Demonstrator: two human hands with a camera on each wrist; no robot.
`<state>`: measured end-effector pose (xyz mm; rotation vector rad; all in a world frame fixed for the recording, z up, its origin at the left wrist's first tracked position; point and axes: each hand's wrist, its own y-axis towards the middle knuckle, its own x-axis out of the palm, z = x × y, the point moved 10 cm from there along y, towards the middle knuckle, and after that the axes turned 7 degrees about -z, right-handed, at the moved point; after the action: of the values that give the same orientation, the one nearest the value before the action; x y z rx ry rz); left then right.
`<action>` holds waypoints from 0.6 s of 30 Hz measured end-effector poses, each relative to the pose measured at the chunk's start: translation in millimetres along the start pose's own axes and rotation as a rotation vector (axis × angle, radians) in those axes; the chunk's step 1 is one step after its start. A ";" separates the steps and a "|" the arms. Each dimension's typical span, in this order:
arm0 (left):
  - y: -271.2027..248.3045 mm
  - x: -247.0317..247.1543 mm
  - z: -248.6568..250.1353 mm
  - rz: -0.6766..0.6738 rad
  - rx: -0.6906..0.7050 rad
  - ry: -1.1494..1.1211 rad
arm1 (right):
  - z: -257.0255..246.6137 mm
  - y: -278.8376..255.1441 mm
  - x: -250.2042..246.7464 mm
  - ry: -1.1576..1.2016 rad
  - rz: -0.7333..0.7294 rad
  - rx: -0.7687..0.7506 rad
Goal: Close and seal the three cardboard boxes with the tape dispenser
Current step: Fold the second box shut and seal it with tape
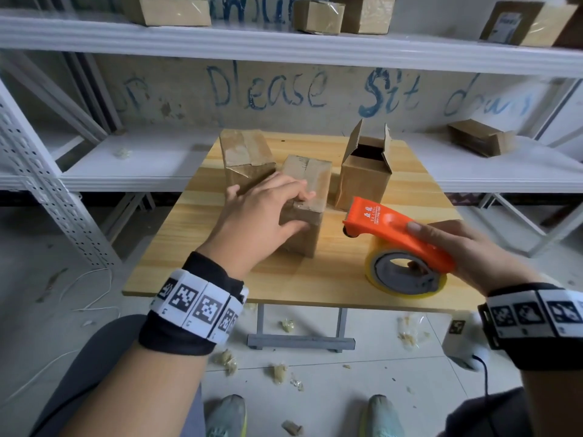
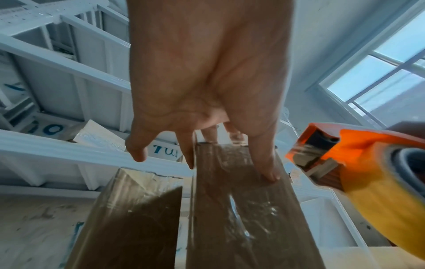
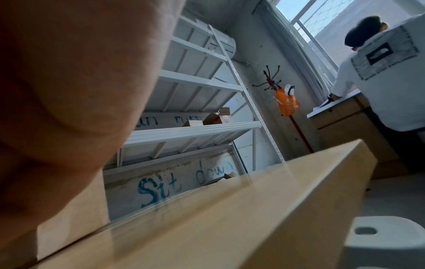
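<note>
Flanking taped middle box (image 1: 310, 197) under flat left grip (image 1: 258, 212): sealed box (image 1: 246, 156), open box (image 1: 366, 171); right grip (image 1: 467, 250) clutching dispenser (image 1: 394, 234).

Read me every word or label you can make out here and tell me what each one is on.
"Please Sit down": blue paint on the wall behind the shelving.
"YA LONG": white print on the orange tape dispenser; the characters and small line beside it are too small to read.
White label on the top-shelf box: blurred, unreadable.

Wooden table (image 1: 220, 279), frame centre: three cardboard boxes (image 1: 307, 197) standing on it; tape dispenser's (image 1: 400, 244) roll at lower right.
</note>
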<state>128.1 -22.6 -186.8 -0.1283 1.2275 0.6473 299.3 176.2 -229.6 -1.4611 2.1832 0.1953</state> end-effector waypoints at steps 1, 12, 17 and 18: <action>-0.3 -0.5 -1.6 -0.004 0.002 -0.021 | 1.3 -0.9 -1.3 0.005 0.004 0.008; -0.7 0.3 -3.6 -0.012 0.043 -0.137 | -3.2 -11.8 -26.7 -0.098 0.105 -0.039; -0.7 1.4 -5.0 0.005 0.052 -0.111 | -3.9 -11.4 -23.5 -0.195 0.101 0.050; -1.2 1.6 -4.1 0.003 0.047 -0.089 | -5.3 -9.9 -21.6 -0.213 0.097 0.065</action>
<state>125.5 -24.7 -190.1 -0.0578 1.1562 0.6207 312.9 187.9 -213.1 -1.2402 2.0684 0.2969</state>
